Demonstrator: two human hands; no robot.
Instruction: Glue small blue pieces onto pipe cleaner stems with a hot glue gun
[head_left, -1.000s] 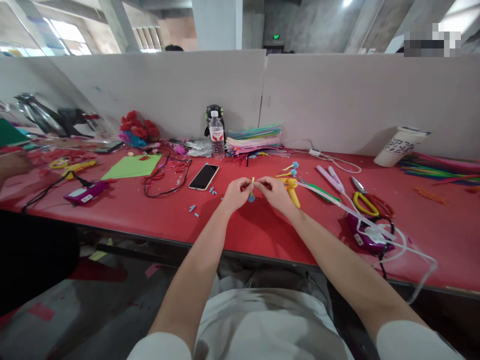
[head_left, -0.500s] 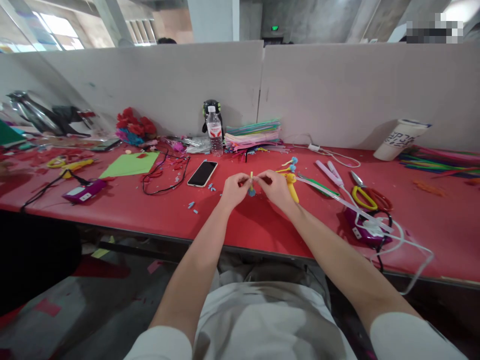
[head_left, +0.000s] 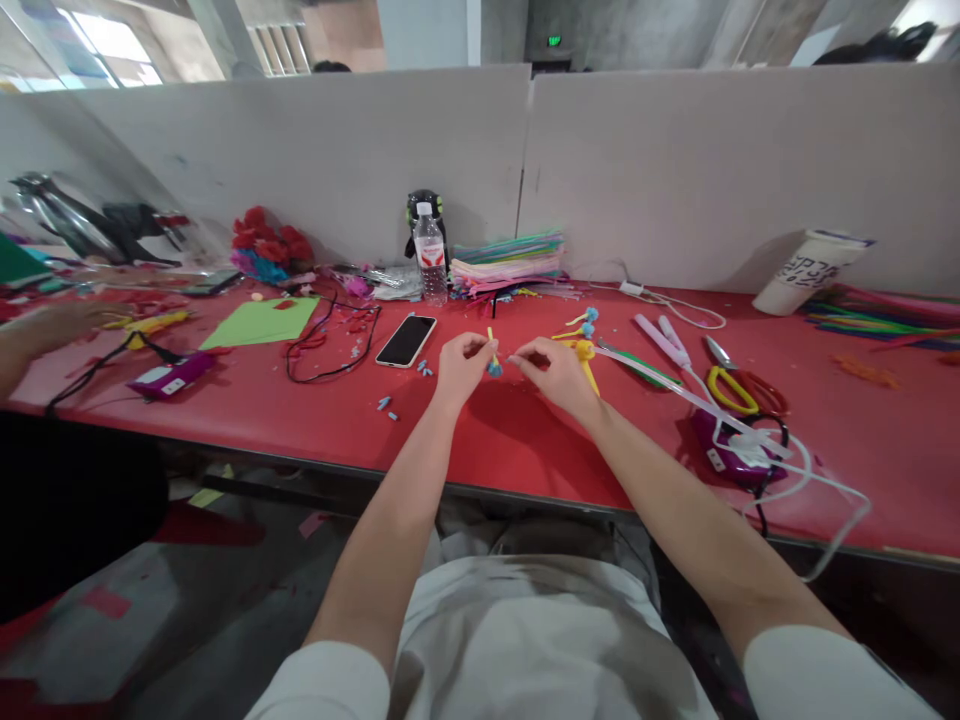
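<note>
Above the red table, my left hand (head_left: pixel 463 370) pinches a small pipe-cleaner flower (head_left: pixel 494 368) with a yellow stem pointing up and a blue head hanging below. My right hand (head_left: pixel 553 370) is just to its right, thumb and forefinger pressed together and apart from the flower. Whatever those fingertips hold, if anything, is too small to tell. Beside the right hand lie similar blue-headed flowers (head_left: pixel 589 316) on yellow stems and a yellow hot-glue gun or similar yellow tool (head_left: pixel 585 352), partly hidden by the hand. Small blue clippings (head_left: pixel 385 404) are scattered left of my left hand.
A phone (head_left: pixel 406 341), a water bottle (head_left: pixel 430 258) and a pipe-cleaner pile (head_left: pixel 510 266) lie beyond my hands. Right are a pink flat-iron-shaped tool (head_left: pixel 663 341), yellow-and-red scissors (head_left: pixel 731 388), a purple box (head_left: pixel 731 448) with cords and a tilted cup (head_left: pixel 808 272). Another person's arm (head_left: pixel 37 335) reaches in left.
My hands have come apart: the left moved slightly left with the flower, now tilted, and the right let go of it. Another person's arm has come further in at the left.
</note>
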